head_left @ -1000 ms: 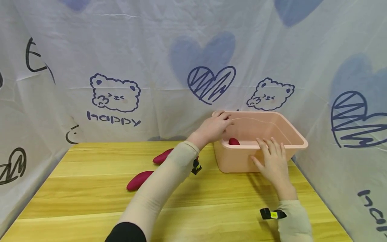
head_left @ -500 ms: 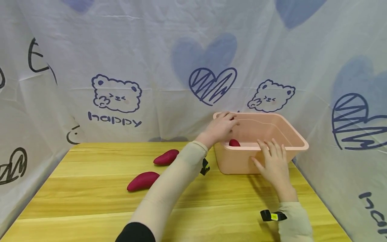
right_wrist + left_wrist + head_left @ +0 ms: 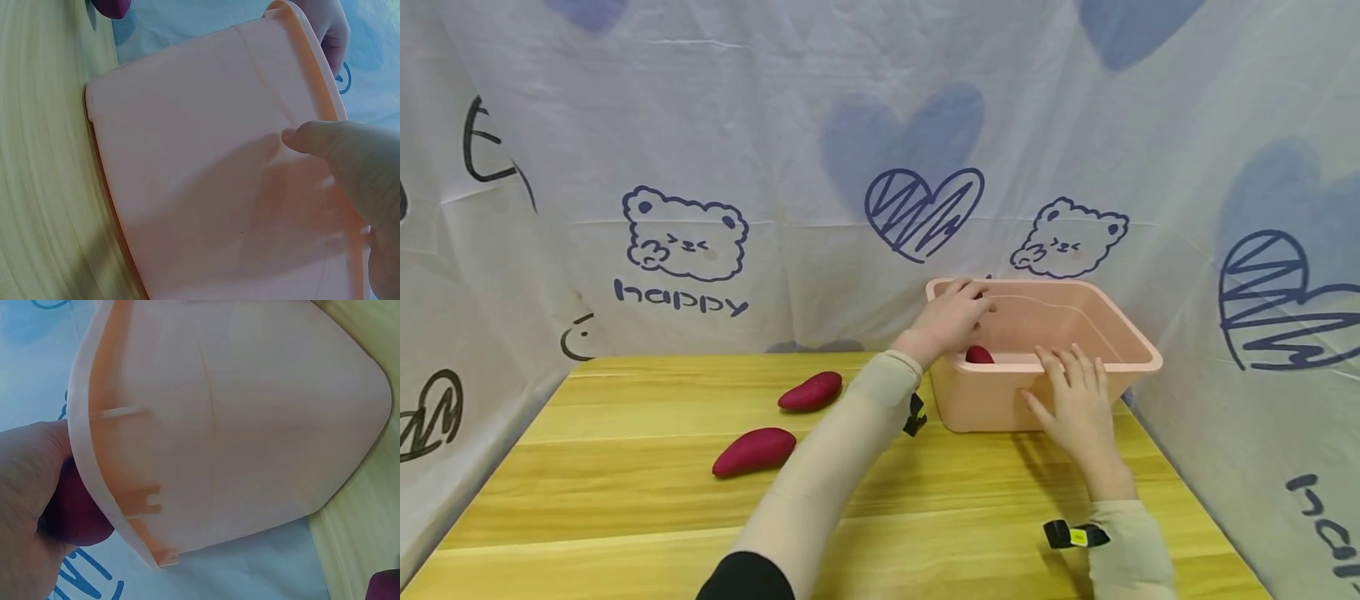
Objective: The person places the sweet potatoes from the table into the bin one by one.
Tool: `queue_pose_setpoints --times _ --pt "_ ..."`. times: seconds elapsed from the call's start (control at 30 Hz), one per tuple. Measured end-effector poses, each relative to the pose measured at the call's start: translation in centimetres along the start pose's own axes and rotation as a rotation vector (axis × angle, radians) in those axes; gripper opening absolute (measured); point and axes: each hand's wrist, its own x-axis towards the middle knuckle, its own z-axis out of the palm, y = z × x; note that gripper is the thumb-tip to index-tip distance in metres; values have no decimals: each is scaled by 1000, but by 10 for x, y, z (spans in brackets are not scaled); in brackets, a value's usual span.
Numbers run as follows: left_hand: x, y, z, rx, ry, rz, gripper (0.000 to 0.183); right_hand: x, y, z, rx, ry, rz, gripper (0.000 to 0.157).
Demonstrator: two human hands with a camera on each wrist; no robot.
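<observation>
A pink plastic storage bin (image 3: 992, 402) stands on the right half of the table. My left hand (image 3: 946, 323) is over its left rim, fingers curled around a dark red sweet potato (image 3: 78, 509) that sits at the rim in the left wrist view. From the head, the hand mostly hides that one. Another sweet potato (image 3: 979, 355) lies inside the bin near the front left corner, partly covered by the wall. My right hand (image 3: 1078, 417) grips the front rim, with fingers over the inside and the thumb (image 3: 306, 137) against the outer wall.
Two more sweet potatoes, one farther back (image 3: 811, 392) and one nearer (image 3: 755, 452), lie on the wooden table (image 3: 587, 500) left of my left forearm. A printed white cloth (image 3: 790, 125) hangs behind and along both sides, close to the bin.
My left hand has shifted slightly right, farther over the bin, with the sweet potato in its grip. Its forearm uncovers more of the two on the table. My right hand stays on the rim.
</observation>
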Motion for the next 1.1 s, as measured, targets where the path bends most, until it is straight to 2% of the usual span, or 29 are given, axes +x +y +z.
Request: queue_pose_setpoints --times 0.43,0.73,1.1 --pt "2 5 7 4 43 42 28 0 1 1 -9 14 -11 68" --pt "4 8 9 4 55 48 27 0 1 1 -17 18 -12 69" --pt "4 8 17 -46 69 63 29 0 0 0 -3 -1 3 69"
